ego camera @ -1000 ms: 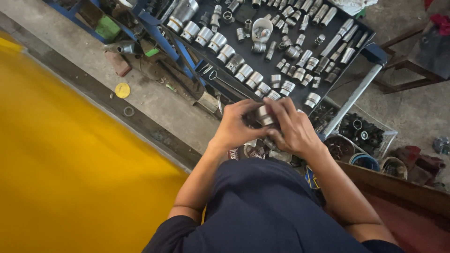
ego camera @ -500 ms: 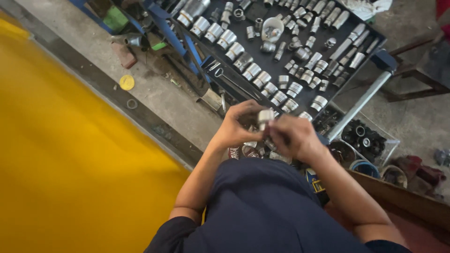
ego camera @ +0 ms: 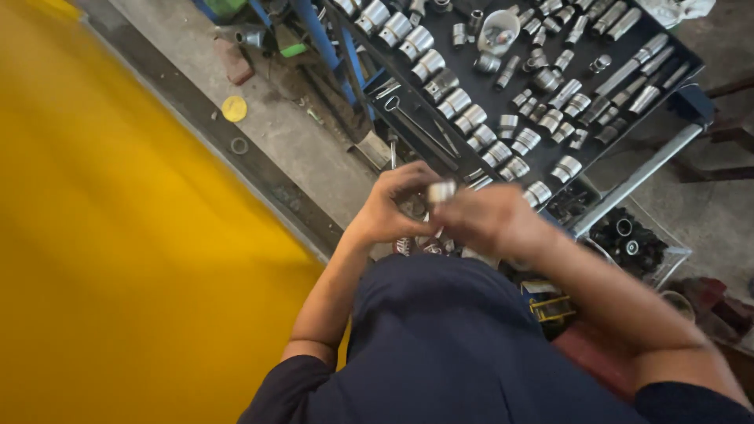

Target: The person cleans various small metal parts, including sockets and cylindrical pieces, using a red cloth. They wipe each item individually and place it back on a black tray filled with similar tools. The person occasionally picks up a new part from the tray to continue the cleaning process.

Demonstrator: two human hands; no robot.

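Concrete floor (ego camera: 314, 149), grey and littered, runs between a broad yellow surface (ego camera: 102, 259) on the left and a dark tray (ego camera: 683, 59) of sockets on the right. On that floor lie one yellow disc (ego camera: 234, 108) and one small ring (ego camera: 239, 146) just beside it. Near the middle, the left hand (ego camera: 389, 208) and the right hand (ego camera: 491, 220) meet over the tray's near corner, both closed around one shiny socket (ego camera: 441, 191) pinched between their fingertips; the right hand is blurred, so how its fingers sit cannot be told exactly. As a judgement, the work looks mid-way: most sockets stand sorted in slanting rows (ego camera: 463, 118) on the tray, too many and too small to count surely, well over thirty, while one is in hand and a loose heap sits under the wrists, mostly hidden. One long wrench (ego camera: 416, 126) lies along the tray's left edge. Farther right, one clear bin (ego camera: 640, 243) holds dark round parts.
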